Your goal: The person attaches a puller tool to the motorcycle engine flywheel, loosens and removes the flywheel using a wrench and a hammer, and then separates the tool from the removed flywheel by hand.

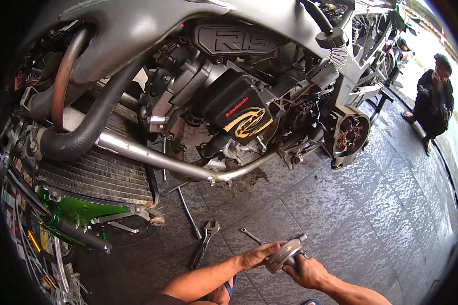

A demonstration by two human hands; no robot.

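Above the floor in the lower middle, a round metal drum, like a flywheel, is held between my two hands. My left hand grips its left side, the fingers curled over the rim. On the other side my right hand closes round the drum's lower right, its thumb up near a dark part I cannot make out. A short metal stub pokes out at the drum's upper right. Beside my left hand lies a small wrench. Farther left are an adjustable wrench and a T-handle wrench.
A partly stripped motorcycle fills the upper left, with its engine, radiator and frame tube showing. An opened cover with copper coils hangs at its right. A person in dark clothes crouches at the far right on the tiled floor.
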